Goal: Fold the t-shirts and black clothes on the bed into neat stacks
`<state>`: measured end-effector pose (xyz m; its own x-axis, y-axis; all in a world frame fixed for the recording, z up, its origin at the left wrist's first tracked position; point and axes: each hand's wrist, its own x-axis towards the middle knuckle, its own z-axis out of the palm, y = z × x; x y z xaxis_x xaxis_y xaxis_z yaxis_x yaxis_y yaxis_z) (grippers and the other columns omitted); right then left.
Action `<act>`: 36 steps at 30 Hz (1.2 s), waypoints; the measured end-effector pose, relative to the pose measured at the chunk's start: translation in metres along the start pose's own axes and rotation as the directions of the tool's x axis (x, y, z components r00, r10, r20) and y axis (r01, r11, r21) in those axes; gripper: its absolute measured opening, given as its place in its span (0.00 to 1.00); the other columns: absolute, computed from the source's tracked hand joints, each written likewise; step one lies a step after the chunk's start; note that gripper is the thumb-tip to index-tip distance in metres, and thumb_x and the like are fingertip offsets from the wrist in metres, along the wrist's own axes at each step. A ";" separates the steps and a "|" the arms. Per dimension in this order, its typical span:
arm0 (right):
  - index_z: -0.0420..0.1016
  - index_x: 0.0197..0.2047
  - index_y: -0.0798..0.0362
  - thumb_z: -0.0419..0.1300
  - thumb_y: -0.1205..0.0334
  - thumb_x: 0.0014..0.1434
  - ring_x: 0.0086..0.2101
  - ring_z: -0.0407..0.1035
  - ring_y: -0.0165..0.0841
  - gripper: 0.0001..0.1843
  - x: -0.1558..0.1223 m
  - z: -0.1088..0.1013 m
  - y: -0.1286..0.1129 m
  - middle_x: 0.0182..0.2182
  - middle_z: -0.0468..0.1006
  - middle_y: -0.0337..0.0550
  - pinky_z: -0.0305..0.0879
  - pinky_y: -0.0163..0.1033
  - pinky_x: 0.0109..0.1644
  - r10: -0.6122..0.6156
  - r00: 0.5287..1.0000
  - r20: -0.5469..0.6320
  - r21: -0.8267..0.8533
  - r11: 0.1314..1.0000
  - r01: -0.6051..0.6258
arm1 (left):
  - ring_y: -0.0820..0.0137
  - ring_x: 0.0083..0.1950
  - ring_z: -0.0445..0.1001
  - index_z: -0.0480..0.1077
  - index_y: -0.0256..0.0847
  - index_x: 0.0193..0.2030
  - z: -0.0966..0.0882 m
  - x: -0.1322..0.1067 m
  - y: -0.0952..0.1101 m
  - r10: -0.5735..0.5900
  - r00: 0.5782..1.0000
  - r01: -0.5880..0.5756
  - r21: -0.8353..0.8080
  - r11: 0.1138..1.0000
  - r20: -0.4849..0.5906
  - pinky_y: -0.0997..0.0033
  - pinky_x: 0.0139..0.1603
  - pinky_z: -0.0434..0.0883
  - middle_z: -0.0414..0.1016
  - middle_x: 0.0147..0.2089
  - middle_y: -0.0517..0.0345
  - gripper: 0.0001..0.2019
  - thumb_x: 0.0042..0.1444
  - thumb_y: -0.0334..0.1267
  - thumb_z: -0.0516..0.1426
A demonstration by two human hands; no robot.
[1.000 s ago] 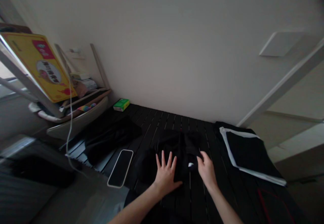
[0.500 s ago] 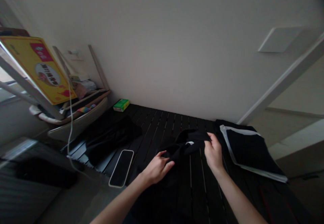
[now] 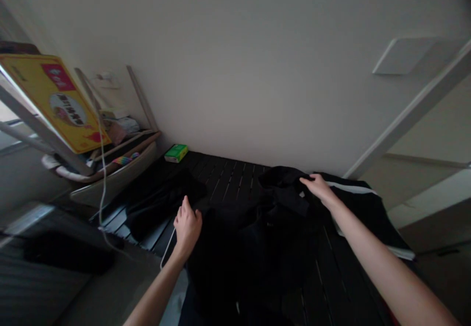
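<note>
A black garment (image 3: 257, 232) lies stretched wide over the dark slatted surface (image 3: 228, 178) in front of me. My left hand (image 3: 187, 225) is closed on its left edge, over a phone (image 3: 166, 253) of which only a sliver of white rim shows. My right hand (image 3: 319, 187) pinches the garment's far right part, lifted a little, next to a folded black cloth with white trim (image 3: 360, 203).
Another dark cloth (image 3: 158, 198) lies at the left. A small green box (image 3: 176, 152) sits by the wall. A shelf rack with a yellow box (image 3: 55, 102) and a hanging white cable (image 3: 103, 169) stands at far left. A white slanted rail (image 3: 405, 120) rises at right.
My hands have pulled apart, spreading the bunched black garment wide. The left hand moved left over the phone; the right hand moved up and right toward the trimmed cloth.
</note>
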<state>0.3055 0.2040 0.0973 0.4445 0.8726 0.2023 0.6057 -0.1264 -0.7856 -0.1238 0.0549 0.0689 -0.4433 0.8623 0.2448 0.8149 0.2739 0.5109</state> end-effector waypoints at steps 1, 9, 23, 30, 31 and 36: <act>0.70 0.48 0.63 0.61 0.54 0.46 0.46 0.69 0.51 0.28 -0.013 0.009 0.002 0.45 0.74 0.65 0.62 0.57 0.50 0.024 0.999 0.023 -0.048 0.999 -0.023 | 0.55 0.61 0.65 0.59 0.33 0.62 0.005 -0.004 0.004 0.088 0.996 -0.088 -0.001 0.996 -0.015 0.53 0.58 0.64 0.67 0.60 0.38 0.24 0.58 0.34 0.50; 0.51 0.67 0.58 0.51 0.51 0.59 0.63 0.45 0.60 0.36 -0.187 0.062 0.030 0.68 0.40 0.65 0.51 0.64 0.59 -0.087 0.979 0.184 -0.513 0.841 0.172 | 0.67 0.60 0.67 0.68 0.42 0.52 0.061 0.004 0.065 0.593 0.768 -0.526 -0.291 0.799 0.242 0.63 0.62 0.64 0.69 0.58 0.51 0.15 0.62 0.30 0.47; 0.46 0.68 0.70 0.49 0.61 0.58 0.67 0.37 0.47 0.39 -0.150 0.092 0.067 0.68 0.44 0.60 0.41 0.51 0.68 -0.123 0.812 0.571 -0.496 0.736 0.460 | 0.60 0.45 0.74 0.73 0.37 0.38 0.048 0.028 0.045 0.167 0.953 -0.241 0.297 0.924 0.253 0.54 0.53 0.58 0.77 0.41 0.46 0.15 0.64 0.35 0.45; 0.48 0.68 0.65 0.45 0.76 0.51 0.67 0.42 0.39 0.40 -0.060 0.123 0.053 0.68 0.47 0.54 0.42 0.49 0.68 -0.229 0.669 0.707 -0.325 0.735 0.595 | 0.58 0.41 0.78 0.75 0.38 0.32 -0.013 0.000 0.039 0.120 0.742 -0.348 0.226 0.910 0.660 0.65 0.41 0.68 0.79 0.37 0.45 0.08 0.55 0.34 0.55; 0.50 0.68 0.63 0.45 0.78 0.50 0.66 0.43 0.39 0.40 -0.055 0.127 0.051 0.68 0.48 0.54 0.43 0.50 0.68 -0.242 0.652 0.719 -0.303 0.734 0.607 | 0.59 0.40 0.78 0.75 0.40 0.30 -0.015 -0.007 0.045 0.158 0.680 -0.372 0.152 0.916 0.716 0.67 0.39 0.68 0.79 0.35 0.48 0.07 0.55 0.37 0.56; 0.56 0.67 0.56 0.46 0.78 0.51 0.66 0.46 0.33 0.38 -0.048 0.133 0.041 0.66 0.55 0.47 0.43 0.45 0.68 -0.305 0.587 0.750 -0.223 0.719 0.658 | 0.61 0.41 0.78 0.74 0.41 0.39 0.007 -0.010 0.083 0.206 0.811 -0.323 0.125 0.938 0.548 0.66 0.41 0.71 0.78 0.40 0.49 0.14 0.63 0.42 0.49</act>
<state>0.2209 0.2195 -0.0220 -0.4187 0.9046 -0.0801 0.8751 0.3783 -0.3017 -0.0491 0.0718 0.1036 0.0134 0.9889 -0.1481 0.9542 0.0316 0.2976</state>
